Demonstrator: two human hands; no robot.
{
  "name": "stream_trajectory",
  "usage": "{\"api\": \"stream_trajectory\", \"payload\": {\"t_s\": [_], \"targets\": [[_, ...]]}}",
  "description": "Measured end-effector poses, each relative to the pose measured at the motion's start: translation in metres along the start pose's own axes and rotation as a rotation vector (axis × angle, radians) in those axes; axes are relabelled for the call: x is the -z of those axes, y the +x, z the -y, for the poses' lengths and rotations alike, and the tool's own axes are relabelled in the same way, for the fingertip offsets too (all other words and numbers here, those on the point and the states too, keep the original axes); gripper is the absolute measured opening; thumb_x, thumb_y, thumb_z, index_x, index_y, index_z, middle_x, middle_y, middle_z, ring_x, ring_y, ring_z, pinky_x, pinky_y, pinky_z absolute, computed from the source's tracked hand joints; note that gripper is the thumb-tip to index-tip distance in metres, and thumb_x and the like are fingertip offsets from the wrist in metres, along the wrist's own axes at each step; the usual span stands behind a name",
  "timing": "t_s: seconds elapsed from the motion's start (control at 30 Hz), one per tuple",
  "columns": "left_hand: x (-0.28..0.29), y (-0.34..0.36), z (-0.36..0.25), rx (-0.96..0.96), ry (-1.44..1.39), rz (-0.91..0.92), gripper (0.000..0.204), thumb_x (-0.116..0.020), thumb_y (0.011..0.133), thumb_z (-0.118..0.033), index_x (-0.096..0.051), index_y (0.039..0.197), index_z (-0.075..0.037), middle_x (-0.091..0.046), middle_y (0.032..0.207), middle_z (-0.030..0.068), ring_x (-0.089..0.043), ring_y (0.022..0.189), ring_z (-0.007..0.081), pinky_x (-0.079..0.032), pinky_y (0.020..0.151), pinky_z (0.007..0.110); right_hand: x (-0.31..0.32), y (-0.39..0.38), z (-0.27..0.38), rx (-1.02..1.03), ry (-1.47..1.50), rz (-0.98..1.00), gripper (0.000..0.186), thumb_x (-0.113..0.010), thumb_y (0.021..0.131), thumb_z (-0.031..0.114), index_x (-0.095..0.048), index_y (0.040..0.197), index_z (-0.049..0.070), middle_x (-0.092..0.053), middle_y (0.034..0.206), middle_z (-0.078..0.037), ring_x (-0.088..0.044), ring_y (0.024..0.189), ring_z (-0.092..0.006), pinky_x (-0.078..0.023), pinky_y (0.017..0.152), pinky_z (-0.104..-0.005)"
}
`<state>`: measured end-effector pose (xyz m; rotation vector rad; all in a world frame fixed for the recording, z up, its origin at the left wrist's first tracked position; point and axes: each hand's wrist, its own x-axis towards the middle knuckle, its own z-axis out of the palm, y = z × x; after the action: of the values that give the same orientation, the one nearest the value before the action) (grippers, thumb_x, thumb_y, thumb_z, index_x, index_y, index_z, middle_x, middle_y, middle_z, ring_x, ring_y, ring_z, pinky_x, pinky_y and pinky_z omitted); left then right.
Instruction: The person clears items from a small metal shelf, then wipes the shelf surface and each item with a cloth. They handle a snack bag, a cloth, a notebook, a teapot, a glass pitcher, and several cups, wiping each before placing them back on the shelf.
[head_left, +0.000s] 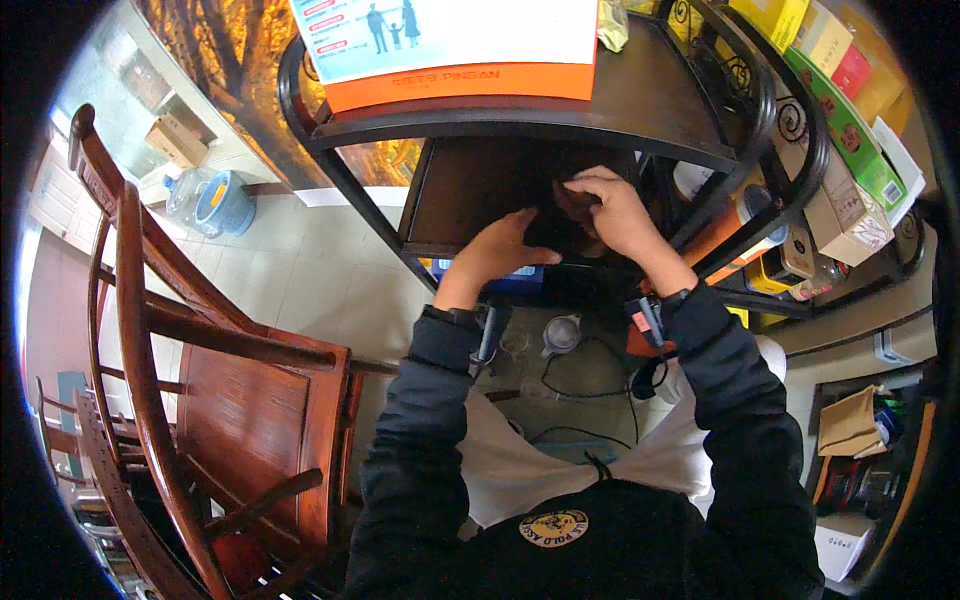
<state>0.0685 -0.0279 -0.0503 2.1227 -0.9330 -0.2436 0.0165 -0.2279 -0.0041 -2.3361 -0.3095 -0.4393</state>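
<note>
Both my hands reach to a middle shelf point(470, 185) of a dark metal-framed rack. My left hand point(497, 252) is at its front edge, thumb and fingers apart, with nothing visible between them. To its right, my right hand point(618, 215) is closed, its fingers bent and pinched together. A dark shape lies under those fingers, too shaded against the shelf to name. The two hands are apart. A blue box point(515, 282) shows below the shelf, partly hidden by my left hand. Devices are strapped at both my wrists.
An orange and white printed box point(460, 90) stands on the rack's top shelf. Boxes and packages point(850, 190) crowd the right side. A wooden armchair point(250, 420) is at the left, a blue bucket point(225, 205) beyond it. A black cable point(590, 395) lies on the floor between my legs.
</note>
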Motion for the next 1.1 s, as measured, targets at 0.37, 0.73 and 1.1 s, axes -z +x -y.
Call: {"api": "stream_trajectory", "payload": {"t_s": [0.37, 0.73, 1.1], "targets": [[-0.014, 0.027, -0.041, 0.137, 0.242, -0.607, 0.043, -0.070, 0.074, -0.017, -0.052, 0.111, -0.005, -0.054, 0.102, 0.0182, -0.057, 0.090, 0.0387, -0.048, 0.074, 0.044, -0.036, -0.119, -0.029, -0.361, 0.062, 0.059, 0.036, -0.051, 0.082, -0.002, -0.052, 0.118, 0.001, -0.055, 0.119, -0.012, -0.060, 0.098, -0.0285, -0.047, 0.085, -0.0339], [-0.082, 0.052, 0.019, 0.047, 0.618, -0.084, 0.061, -0.065, 0.078, -0.038, -0.048, 0.127, -0.006, -0.043, 0.136, 0.0163, -0.037, 0.127, 0.0360, -0.034, 0.103, 0.044, -0.028, -0.147, -0.065, -1.184, 0.747, -0.091, 0.071, -0.060, 0.083, 0.016, -0.017, 0.138, 0.022, -0.054, 0.106, -0.010, -0.059, 0.074, -0.0202, -0.048, 0.054, -0.0338], [-0.097, 0.155, -0.011, 0.207, 0.574, 0.281, 0.071, -0.056, 0.081, -0.053, -0.038, 0.138, -0.014, -0.029, 0.146, 0.0161, -0.024, 0.133, 0.0441, -0.023, 0.109, 0.046, -0.010, -0.127, -0.064, -1.060, 0.823, -0.232, 0.061, -0.059, 0.087, 0.027, -0.026, 0.138, 0.022, -0.057, 0.085, -0.006, -0.058, 0.053, -0.0154, -0.045, 0.045, -0.0274]]}}
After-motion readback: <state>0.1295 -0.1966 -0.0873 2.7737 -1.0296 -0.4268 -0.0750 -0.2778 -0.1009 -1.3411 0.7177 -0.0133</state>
